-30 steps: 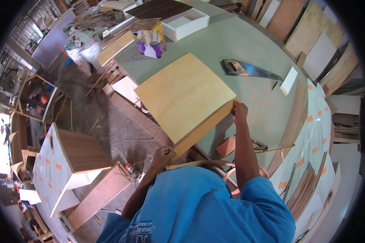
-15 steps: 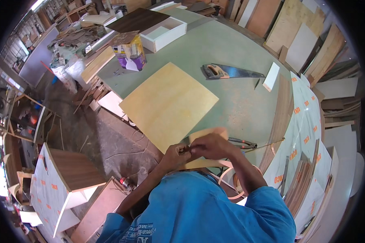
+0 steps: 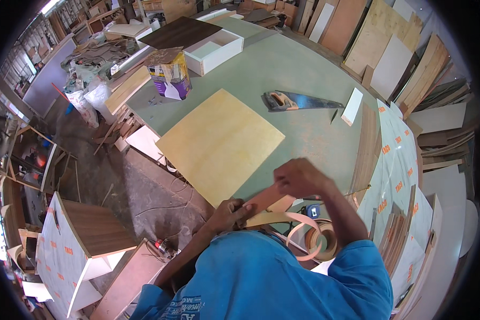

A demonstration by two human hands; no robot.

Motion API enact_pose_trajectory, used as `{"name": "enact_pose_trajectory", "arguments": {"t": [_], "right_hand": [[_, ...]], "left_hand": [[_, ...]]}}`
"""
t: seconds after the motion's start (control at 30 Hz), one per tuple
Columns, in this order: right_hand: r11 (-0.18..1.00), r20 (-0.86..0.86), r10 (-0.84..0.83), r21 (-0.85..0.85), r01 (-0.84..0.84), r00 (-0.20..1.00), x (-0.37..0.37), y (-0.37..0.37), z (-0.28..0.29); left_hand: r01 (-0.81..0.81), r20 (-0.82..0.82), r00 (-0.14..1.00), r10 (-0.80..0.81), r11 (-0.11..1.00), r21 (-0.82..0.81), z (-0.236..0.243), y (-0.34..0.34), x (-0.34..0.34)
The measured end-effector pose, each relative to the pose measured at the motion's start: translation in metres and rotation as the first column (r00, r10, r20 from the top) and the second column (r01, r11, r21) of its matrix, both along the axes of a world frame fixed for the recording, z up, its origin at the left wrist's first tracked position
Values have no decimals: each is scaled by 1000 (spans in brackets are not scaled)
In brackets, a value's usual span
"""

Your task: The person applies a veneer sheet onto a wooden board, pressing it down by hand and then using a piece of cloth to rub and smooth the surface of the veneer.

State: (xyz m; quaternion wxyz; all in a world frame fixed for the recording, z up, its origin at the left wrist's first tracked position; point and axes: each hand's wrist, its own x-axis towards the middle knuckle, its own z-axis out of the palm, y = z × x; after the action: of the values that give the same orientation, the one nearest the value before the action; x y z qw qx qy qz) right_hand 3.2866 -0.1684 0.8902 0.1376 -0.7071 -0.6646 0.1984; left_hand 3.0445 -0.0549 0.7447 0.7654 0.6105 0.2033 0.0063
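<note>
A pale yellow square board [image 3: 218, 143] lies flat on the green workbench [image 3: 282, 69], its near corner at the bench edge. My left hand [image 3: 230, 212] pinches a tan edge-banding strip [image 3: 266, 217] at that near corner. My right hand [image 3: 300, 177] presses the strip's other part, a brownish length [image 3: 266, 198], against the board's near edge. The strip runs back to a coiled roll [image 3: 320, 240] beside my body.
A handsaw [image 3: 298, 100] and a small white block [image 3: 352, 106] lie further back on the bench. A box [image 3: 169, 73] and a white drawer tray [image 3: 214, 50] stand at the far left. Sheet panels lean along the right. A cabinet [image 3: 85, 234] stands on the floor at left.
The board, tilted up on its edge a second ago, now lies flat on the bench. Both hands came together at its near edge and hold the banding strip.
</note>
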Motion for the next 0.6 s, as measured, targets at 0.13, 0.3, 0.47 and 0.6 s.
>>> {"name": "enact_pose_trajectory", "arguments": {"t": [0.13, 0.3, 0.47, 0.6], "right_hand": [[983, 307, -17, 179, -40, 951, 68, -7, 13], [974, 461, -105, 226, -2, 881, 137, 16, 2], [978, 577, -194, 180, 109, 793, 195, 33, -69], [962, 684, -258, 113, 250, 682, 217, 44, -108]], "left_hand": [[-46, -2, 999, 46, 999, -17, -8, 5, -17], [-24, 7, 1000, 24, 998, -65, -34, 5, -30], [-39, 4, 999, 40, 989, -144, -66, 1, -39], [-70, -55, 997, 57, 961, -269, -102, -8, -51]]}}
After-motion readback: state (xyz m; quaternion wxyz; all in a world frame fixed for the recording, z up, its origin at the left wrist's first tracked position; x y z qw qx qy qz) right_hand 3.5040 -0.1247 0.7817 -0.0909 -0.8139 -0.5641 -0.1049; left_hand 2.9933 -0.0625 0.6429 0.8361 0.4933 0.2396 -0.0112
